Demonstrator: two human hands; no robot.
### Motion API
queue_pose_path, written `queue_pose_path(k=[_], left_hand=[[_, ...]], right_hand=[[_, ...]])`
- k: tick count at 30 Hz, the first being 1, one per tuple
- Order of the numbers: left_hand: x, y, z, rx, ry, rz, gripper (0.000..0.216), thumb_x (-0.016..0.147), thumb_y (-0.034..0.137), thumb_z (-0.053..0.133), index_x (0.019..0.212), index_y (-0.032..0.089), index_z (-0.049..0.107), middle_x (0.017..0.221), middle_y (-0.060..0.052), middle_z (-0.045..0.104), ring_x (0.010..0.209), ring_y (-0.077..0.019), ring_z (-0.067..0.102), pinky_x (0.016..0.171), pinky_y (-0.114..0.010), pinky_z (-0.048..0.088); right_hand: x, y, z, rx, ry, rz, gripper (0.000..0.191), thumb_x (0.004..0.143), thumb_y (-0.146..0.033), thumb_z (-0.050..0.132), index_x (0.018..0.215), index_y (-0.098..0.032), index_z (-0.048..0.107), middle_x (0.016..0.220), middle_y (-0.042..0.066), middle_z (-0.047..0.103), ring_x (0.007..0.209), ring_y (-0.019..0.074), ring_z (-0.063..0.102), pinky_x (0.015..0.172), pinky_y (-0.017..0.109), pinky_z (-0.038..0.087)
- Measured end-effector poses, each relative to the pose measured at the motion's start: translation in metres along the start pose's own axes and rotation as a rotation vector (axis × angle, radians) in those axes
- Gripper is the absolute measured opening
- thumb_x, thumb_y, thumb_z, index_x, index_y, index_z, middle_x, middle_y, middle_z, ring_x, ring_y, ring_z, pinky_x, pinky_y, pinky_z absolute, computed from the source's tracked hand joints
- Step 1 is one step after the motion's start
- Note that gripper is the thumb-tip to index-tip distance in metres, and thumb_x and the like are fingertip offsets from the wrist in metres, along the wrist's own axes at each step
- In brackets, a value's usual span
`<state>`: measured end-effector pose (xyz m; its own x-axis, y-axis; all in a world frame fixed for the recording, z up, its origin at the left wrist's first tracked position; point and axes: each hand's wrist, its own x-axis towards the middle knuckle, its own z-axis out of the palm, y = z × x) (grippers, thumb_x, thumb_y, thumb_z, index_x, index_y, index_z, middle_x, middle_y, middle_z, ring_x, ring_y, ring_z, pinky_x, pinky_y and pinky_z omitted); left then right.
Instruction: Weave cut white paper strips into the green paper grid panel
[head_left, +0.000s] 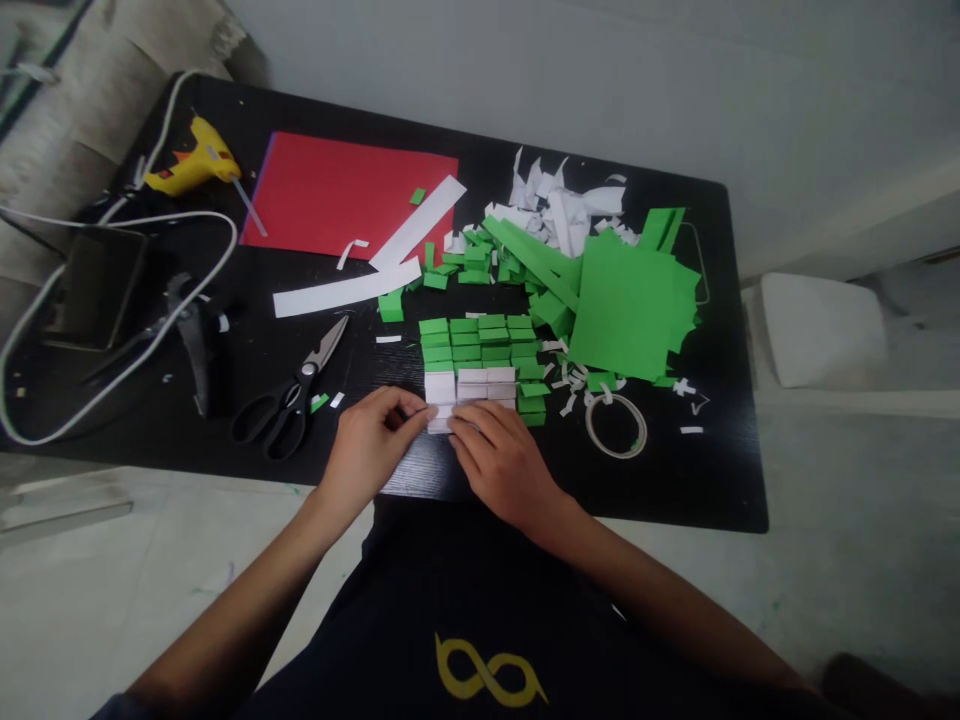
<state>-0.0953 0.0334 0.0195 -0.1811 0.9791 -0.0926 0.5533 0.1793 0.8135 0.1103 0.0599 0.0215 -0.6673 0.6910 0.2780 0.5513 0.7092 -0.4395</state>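
Observation:
In the head view, my left hand (373,440) pinches the left edge of a small folded white paper piece (441,424) near the table's front edge. My right hand (508,462) has its fingertips closed at the right side of the same piece. Just behind lie more folded white paper pieces (486,377), partly covered by my right fingers. Rows of folded green paper pieces (466,346) line up beyond them, and a green column runs down the right side. Black-handled scissors (294,395) rest with blades parted to the left of my hands.
White paper strips (337,288) lie near a red sheet (352,190). Green sheets (626,305), loose green folds and white scraps (566,205) pile up at right, beside a tape roll (616,427). A yellow glue gun (196,160) and a white cable (225,245) occupy the left.

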Motion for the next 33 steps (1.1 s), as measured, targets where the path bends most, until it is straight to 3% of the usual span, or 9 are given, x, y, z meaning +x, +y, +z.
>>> queue_pose_path(k=[11, 18, 24, 28, 33], left_hand=[[0.007, 0.009, 0.004, 0.106, 0.001, -0.014, 0.014, 0.085, 0.024, 0.079, 0.076, 0.021, 0.068, 0.072, 0.004, 0.065, 0.062, -0.0122, 0.057, 0.062, -0.026, 0.044], [0.005, 0.004, -0.008, -0.11, -0.093, -0.042, 0.022, 0.093, 0.042, 0.071, 0.086, 0.02, 0.071, 0.076, 0.0, 0.068, 0.063, -0.0128, 0.06, 0.059, -0.025, 0.046], [-0.003, 0.002, -0.013, -0.056, -0.142, 0.19, 0.018, 0.096, 0.033, 0.068, 0.109, 0.025, 0.078, 0.099, -0.004, 0.072, 0.072, -0.0126, 0.063, 0.058, -0.023, 0.049], [-0.006, -0.001, -0.009, 0.032, -0.1, 0.326, 0.017, 0.099, 0.022, 0.062, 0.105, 0.022, 0.077, 0.101, -0.005, 0.072, 0.078, -0.0138, 0.067, 0.067, -0.025, 0.053], [-0.014, -0.006, -0.006, 0.179, -0.087, 0.429, 0.021, 0.1, 0.02, 0.056, 0.105, 0.022, 0.077, 0.103, -0.007, 0.072, 0.088, -0.0163, 0.071, 0.076, -0.027, 0.057]], right_hand=[[0.002, 0.001, -0.005, -0.045, -0.136, -0.08, 0.034, 0.101, -0.008, 0.056, 0.133, -0.011, 0.069, 0.138, 0.012, 0.073, 0.132, 0.0306, 0.06, 0.108, 0.048, 0.052], [0.006, 0.007, -0.005, 0.039, -0.101, -0.057, 0.03, 0.103, -0.005, 0.054, 0.126, -0.015, 0.071, 0.122, 0.01, 0.078, 0.122, 0.0248, 0.065, 0.106, 0.042, 0.054], [0.016, 0.009, 0.0, 0.02, -0.083, -0.052, 0.03, 0.106, -0.008, 0.047, 0.122, -0.014, 0.072, 0.113, 0.012, 0.078, 0.109, 0.0254, 0.067, 0.097, 0.041, 0.055], [0.017, 0.007, 0.002, -0.009, -0.077, -0.049, 0.028, 0.105, -0.008, 0.048, 0.113, -0.014, 0.075, 0.106, 0.011, 0.077, 0.105, 0.0256, 0.066, 0.096, 0.041, 0.056], [0.003, 0.002, -0.008, 0.087, 0.019, -0.121, 0.023, 0.103, -0.01, 0.056, 0.114, -0.014, 0.076, 0.118, 0.012, 0.077, 0.122, 0.0261, 0.066, 0.107, 0.044, 0.056]])
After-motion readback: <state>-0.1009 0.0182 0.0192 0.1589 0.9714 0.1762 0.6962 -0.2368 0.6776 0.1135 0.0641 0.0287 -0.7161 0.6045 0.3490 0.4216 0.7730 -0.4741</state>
